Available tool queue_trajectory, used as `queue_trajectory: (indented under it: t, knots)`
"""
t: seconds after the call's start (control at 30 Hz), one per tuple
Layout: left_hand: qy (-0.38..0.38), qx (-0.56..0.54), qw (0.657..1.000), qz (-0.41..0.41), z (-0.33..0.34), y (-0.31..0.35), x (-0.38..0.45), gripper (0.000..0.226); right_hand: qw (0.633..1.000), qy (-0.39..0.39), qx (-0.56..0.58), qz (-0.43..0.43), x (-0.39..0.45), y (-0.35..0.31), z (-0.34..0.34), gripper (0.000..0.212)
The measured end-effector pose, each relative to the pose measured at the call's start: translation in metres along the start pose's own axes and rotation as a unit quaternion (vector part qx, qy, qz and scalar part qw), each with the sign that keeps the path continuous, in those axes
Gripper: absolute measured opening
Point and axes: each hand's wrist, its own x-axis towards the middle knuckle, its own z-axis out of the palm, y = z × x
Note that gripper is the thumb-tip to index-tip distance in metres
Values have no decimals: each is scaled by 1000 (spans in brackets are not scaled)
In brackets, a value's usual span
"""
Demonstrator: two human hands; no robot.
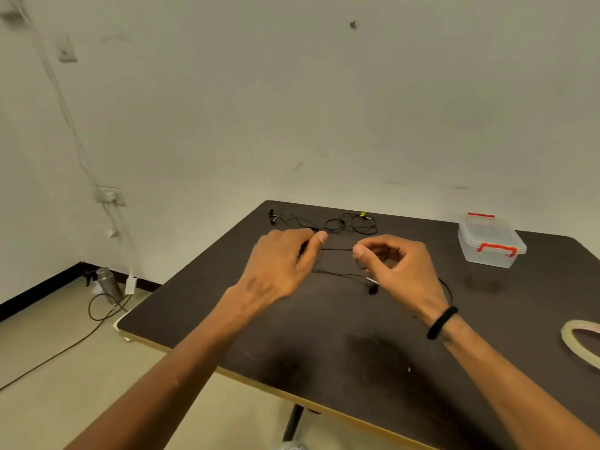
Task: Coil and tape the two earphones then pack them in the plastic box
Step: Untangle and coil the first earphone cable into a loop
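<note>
Both hands (282, 264) (397, 266) pinch one black earphone cord (336, 249); no writing legible.

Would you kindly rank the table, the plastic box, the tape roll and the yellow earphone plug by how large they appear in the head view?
1. table
2. plastic box
3. tape roll, cut off by the frame edge and nearer, so its rank against the box is unsure
4. yellow earphone plug

tape roll (573, 344) cut off by right edge, only left arc showing. bench (324, 352) cut off at right and bottom. near earphone (337, 274) cord partly hidden under both hands; earbud detail too small to tell. left hand (279, 267) fingers hidden behind palm, grip on cord unclear. floor bottle (107, 284) blurred. plastic box (490, 240) contents unclear through lid.
</note>
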Motion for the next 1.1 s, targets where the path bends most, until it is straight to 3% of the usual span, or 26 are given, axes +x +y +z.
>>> queue_trajectory:
  t: [0.1, 0.17, 0.27, 0.33, 0.43, 0.53, 0.6, 0.7, 0.93, 1.03, 1.1]
  knots:
    - [-1, 1, 1000, -5, -21, -11, -9, 52, 994, 17, -103, 45, 9, 4, -7, 9]
    - [-14, 22, 1000, -1, -26, -13, -11, 52, 980, -31, -184, 75, 12, 3, -8, 13]
    - [-20, 43, 999, -7, -28, -8, -9, 51, 905, -106, -404, 80, 10, -22, -4, 31]
    - [-15, 47, 999, -10, -30, -2, -2, 50, 859, -110, -492, 89, 13, -47, -6, 44]
    - [-2, 51, 999, 8, -36, 10, 10, 50, 878, -108, -461, 66, 27, -81, -13, 46]
    - [6, 46, 999, 21, -38, 20, 23, 44, 954, -191, -222, 61, 37, -106, -12, 23]
    - [10, 44, 999, 21, -37, 23, 28, 44, 972, -198, -111, 55, 36, -113, -9, 22]
    - [11, 26, 999, 16, -39, 24, 29, 44, 983, -136, -124, 22, 37, -104, -8, 20]
    - [-72, -18, 997, -22, -45, -1, 20, 40, 988, 21, -109, 104, 46, -68, -23, 12]
    - [-99, -40, 994, -39, -50, -7, 20, 39, 975, 51, -183, 117, 50, -60, -29, 13]
    - [-91, -38, 994, -36, -54, -9, 20, 38, 955, 21, -261, 137, 50, -59, -29, 15]
